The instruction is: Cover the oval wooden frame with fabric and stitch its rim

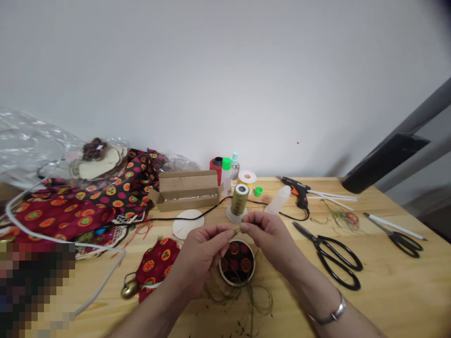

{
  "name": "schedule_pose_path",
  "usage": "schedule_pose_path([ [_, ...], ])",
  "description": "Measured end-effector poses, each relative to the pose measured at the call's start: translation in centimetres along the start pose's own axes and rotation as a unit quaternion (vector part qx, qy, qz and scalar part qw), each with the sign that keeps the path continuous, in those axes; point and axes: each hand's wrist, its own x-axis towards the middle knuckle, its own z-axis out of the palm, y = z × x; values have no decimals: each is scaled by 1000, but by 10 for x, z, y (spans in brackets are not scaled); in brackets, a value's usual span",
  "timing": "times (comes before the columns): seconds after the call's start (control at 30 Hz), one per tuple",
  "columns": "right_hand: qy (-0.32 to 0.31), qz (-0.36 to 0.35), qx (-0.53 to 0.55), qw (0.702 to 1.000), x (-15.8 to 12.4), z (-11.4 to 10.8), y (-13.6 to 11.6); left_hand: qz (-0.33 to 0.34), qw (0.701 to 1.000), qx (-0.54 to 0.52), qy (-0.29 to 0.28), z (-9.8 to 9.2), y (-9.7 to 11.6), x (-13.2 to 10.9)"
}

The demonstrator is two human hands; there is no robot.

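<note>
My left hand (207, 244) and my right hand (262, 230) meet at the middle of the table, fingertips pinched close together. Between them runs a thin olive thread (238, 230), one end in each pinch. Directly below lies a round piece covered in dark floral fabric (237, 263) with a pale rim. Loose olive thread (260, 300) tangles around its lower edge. Just beyond my fingers stands a spool of olive thread (240, 202) on a white base. Red floral fabric (158, 260) with a brass bell (130, 287) sits left of my left hand.
Large black scissors (327, 253), smaller scissors (401, 239) and a glue gun (298, 188) lie to the right. Behind are an open cardboard box (188, 190), a green-capped bottle (226, 176) and a white bottle (278, 201). Patterned fabric (70, 211) and a white cable (63, 239) cover the left.
</note>
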Motion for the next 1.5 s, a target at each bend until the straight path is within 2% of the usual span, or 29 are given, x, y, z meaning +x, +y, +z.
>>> schedule_pose_path([
  [0.23, -3, -30, -9, 999, 1, 0, 3, 5, 1000, 11, -20, 1, 4, -2],
  [0.47, -3, -10, 1, 1000, 0, 1, 0, -10, 998, 41, -55, 3, 10, -5],
  [0.67, -5, -6, 2, 1000, -1, 1, 2, 12, 999, 25, -35, 6, 10, -8],
  [0.97, 4, 16, 0, 1000, -2, 1, -1, 38, 994, 96, -45, 5, 9, -6],
  [1.07, 0, 21, 24, 999, -1, 1, 1, 69, 981, 179, -20, 7, 10, -7],
  [1.2, -9, 32, 68, 997, 0, 0, 1, 151, 943, 298, 13, 9, 10, -8],
  [1.37, -11, 55, 148, 987, -1, 2, -3, 259, 897, 359, -4, 7, 3, -7],
  [1.5, -30, 60, 197, 978, -1, 3, -2, 277, 882, 380, -17, 7, 2, -9],
])
